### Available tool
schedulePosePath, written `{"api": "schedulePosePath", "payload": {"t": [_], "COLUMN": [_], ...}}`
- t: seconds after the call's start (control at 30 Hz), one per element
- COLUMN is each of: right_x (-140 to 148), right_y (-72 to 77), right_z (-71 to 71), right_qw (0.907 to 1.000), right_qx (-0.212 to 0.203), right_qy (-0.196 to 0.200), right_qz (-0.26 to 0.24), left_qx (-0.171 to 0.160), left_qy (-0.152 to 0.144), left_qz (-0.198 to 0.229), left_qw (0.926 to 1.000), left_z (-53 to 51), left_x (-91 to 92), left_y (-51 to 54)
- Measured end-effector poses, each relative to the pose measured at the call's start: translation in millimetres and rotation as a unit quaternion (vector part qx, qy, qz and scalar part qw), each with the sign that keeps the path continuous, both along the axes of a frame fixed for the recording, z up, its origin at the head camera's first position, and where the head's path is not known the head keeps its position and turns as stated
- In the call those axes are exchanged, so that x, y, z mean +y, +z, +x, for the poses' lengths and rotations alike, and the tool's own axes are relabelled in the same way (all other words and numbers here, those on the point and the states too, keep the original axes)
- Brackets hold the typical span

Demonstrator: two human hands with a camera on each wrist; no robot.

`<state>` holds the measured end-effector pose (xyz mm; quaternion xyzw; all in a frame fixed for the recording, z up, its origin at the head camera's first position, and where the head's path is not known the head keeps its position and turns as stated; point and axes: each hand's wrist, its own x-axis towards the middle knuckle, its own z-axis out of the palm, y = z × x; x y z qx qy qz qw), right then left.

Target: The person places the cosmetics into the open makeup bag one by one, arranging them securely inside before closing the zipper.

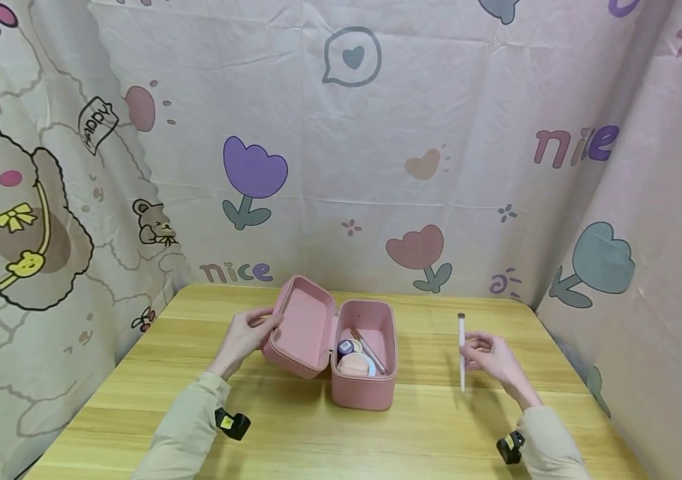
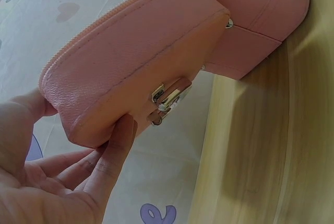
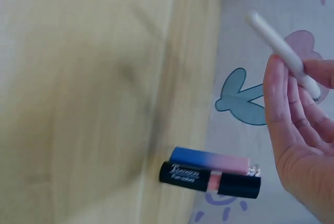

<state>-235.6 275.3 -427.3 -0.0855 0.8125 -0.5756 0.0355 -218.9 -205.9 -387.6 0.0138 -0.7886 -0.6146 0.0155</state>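
Note:
A pink makeup case (image 1: 365, 393) stands on the wooden table with its lid (image 1: 303, 320) swung out to the left. My left hand (image 1: 251, 337) grips the lid's left side, thumb and fingers on opposite faces; the left wrist view shows the gold clasp (image 2: 169, 98) near a fingertip. Inside the case lie a peach puff (image 1: 354, 365), a small dark-capped container (image 1: 345, 347) and a slim pencil-like stick (image 1: 369, 350). Right of the case, my right hand (image 1: 493, 357) pinches a white-handled makeup brush (image 1: 462, 353) upright above the table, dark bristles up.
In the right wrist view, a black lettered tube (image 3: 185, 176) and a blue-to-pink tube (image 3: 209, 160) stand side by side; the head view does not show them. Patterned cloth (image 1: 341, 133) hangs behind the wooden table (image 1: 293, 440) and along both sides.

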Motion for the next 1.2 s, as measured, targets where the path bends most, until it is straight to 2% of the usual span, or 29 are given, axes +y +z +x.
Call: {"api": "schedulePosePath", "payload": {"t": [0.13,0.37,0.6,0.87,1.2], "right_x": [-2.6,-9.0,-13.9,-28.6,-67.2], "right_y": [8.2,28.7,54.5,81.7,95.4], "right_z": [-4.8,-18.3,-36.2,-58.4,-83.3], "right_qw": [0.9988,0.9966,0.9947,0.9908,0.9862], "right_qx": [-0.014,-0.033,-0.014,-0.007,-0.024], "right_qy": [0.019,0.045,0.067,0.113,0.161], "right_qz": [-0.042,-0.061,-0.076,-0.075,-0.030], "left_qx": [0.001,0.003,-0.001,0.000,-0.003], "left_qy": [-0.001,0.000,0.001,0.002,0.002], "left_qz": [-0.001,-0.005,-0.009,-0.009,-0.009], "left_qw": [1.0000,1.0000,1.0000,1.0000,0.9999], "left_z": [0.3,0.7,0.9,1.3,0.7], "left_x": [0.1,0.1,0.4,0.3,0.0], "left_y": [0.1,0.5,1.4,2.7,1.5]}}
